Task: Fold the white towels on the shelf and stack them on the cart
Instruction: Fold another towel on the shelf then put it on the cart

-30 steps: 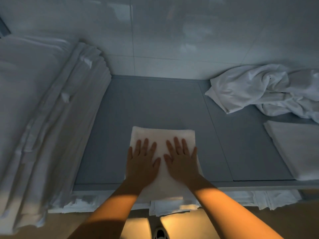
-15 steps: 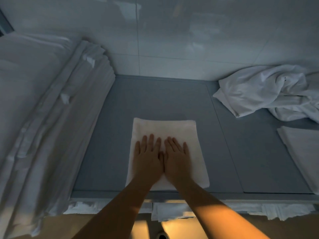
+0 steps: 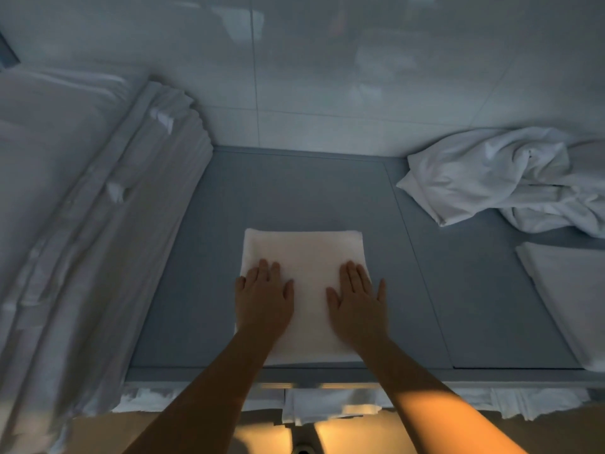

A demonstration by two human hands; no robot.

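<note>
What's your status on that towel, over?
Left hand and right hand both flat, pressing the folded towel on the grey shelf. Crumpled towel waits far right. Nothing in the way.

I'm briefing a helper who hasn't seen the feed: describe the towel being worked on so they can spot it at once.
Find the grey shelf surface below the tiled wall. Near the middle of its front edge lies a small folded towel, a neat rectangle with both hands, left and right, flat on it. Unlike the crumpled towel pile at back right, it is smooth and squared.
</note>
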